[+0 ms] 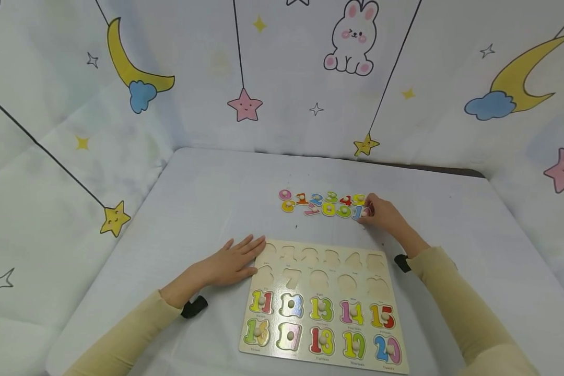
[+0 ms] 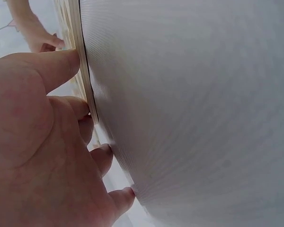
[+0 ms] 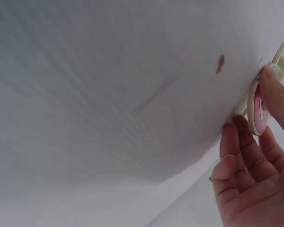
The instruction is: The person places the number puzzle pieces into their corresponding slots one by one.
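Note:
A wooden number puzzle board (image 1: pixel 326 290) lies on the table, its lower two rows filled with pieces 11 to 20 and its upper two rows showing bare recesses. My left hand (image 1: pixel 232 262) rests at the board's upper left edge with fingers spread; in the left wrist view its thumb (image 2: pixel 61 68) touches the board's side. Beyond the board, my right hand (image 1: pixel 382 213) pinches the number 10 piece (image 1: pixel 359 212), blue and pink, at the right end of two rows of loose number pieces. The right wrist view shows its pink zero (image 3: pixel 259 111) between thumb and fingers.
Loose pieces stand close by, including the yellow 5 (image 1: pixel 359 199), the green 9 (image 1: pixel 343 211) and the pink 7 (image 1: pixel 312 210). A white cloth covers the table (image 1: pixel 207 203). Behind it hangs a printed curtain (image 1: pixel 282 68) with moons, stars and a rabbit.

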A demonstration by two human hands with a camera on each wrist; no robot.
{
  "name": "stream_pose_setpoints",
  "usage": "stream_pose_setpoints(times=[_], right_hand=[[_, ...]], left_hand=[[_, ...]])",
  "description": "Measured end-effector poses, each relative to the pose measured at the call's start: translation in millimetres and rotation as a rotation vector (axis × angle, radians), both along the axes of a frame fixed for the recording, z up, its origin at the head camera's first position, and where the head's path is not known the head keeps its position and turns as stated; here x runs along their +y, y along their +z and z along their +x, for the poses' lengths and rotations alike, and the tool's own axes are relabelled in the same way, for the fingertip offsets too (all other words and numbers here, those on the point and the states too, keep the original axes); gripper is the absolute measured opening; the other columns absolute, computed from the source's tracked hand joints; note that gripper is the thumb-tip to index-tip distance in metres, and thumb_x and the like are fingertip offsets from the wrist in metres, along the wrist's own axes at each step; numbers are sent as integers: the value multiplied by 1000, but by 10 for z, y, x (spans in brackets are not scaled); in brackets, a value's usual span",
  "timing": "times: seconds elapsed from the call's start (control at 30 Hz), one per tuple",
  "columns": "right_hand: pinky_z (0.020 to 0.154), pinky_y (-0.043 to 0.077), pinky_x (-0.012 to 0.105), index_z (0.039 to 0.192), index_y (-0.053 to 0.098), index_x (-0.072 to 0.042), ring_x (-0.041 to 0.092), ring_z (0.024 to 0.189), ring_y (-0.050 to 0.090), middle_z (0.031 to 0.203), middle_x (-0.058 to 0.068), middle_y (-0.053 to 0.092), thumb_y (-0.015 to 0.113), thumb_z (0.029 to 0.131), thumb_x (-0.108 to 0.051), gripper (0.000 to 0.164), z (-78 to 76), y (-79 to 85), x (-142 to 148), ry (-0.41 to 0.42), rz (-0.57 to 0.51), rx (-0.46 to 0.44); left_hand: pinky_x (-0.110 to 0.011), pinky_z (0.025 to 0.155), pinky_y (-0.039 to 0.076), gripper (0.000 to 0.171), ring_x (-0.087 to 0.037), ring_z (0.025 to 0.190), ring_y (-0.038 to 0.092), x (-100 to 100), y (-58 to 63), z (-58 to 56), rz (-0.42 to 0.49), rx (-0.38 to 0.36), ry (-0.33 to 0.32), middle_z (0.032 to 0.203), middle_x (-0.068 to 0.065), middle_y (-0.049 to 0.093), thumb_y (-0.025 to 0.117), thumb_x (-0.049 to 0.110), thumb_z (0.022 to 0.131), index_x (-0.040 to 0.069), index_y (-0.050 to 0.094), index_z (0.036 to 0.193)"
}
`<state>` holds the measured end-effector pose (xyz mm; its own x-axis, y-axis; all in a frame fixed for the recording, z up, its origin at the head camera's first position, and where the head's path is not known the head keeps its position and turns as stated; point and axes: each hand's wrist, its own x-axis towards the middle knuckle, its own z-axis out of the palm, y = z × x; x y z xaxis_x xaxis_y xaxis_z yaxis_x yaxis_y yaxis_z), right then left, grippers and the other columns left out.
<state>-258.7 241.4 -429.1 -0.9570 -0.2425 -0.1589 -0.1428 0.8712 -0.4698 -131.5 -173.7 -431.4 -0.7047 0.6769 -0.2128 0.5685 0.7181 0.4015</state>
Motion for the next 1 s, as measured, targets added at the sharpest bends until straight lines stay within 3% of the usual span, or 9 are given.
stream_pose_setpoints(times=[0.27, 0.63, 1.0], right_hand=[[62, 38, 36, 100, 46, -2, 24, 73, 48, 81, 10, 53, 71, 84, -13, 32, 145, 25, 29, 3, -65, 75], [65, 46, 37, 100, 52, -4, 26, 78, 58, 90, 14, 63, 60, 92, -9, 12, 186, 49, 85, 0, -103, 102], [62, 51, 27, 95, 58, 0, 22, 74, 62, 87, 14, 65, 61, 92, -13, 13, 243, 82, 214, -23, -228, 76]], left_hand=[[-60, 104, 10, 63, -29, 139, 7, 14, 2, 9, -5, 1, 2, 155, -6, 12, 46, 34, 99, 7, 19, 150], [-61, 103, 11, 62, -31, 139, 9, 2, 22, 13, 14, 5, 0, 154, -9, 15, 47, 31, 99, 5, 21, 149], [-61, 103, 10, 62, -31, 139, 9, 18, 39, 14, 15, -1, 1, 154, -10, 15, 48, 31, 99, 4, 21, 149]])
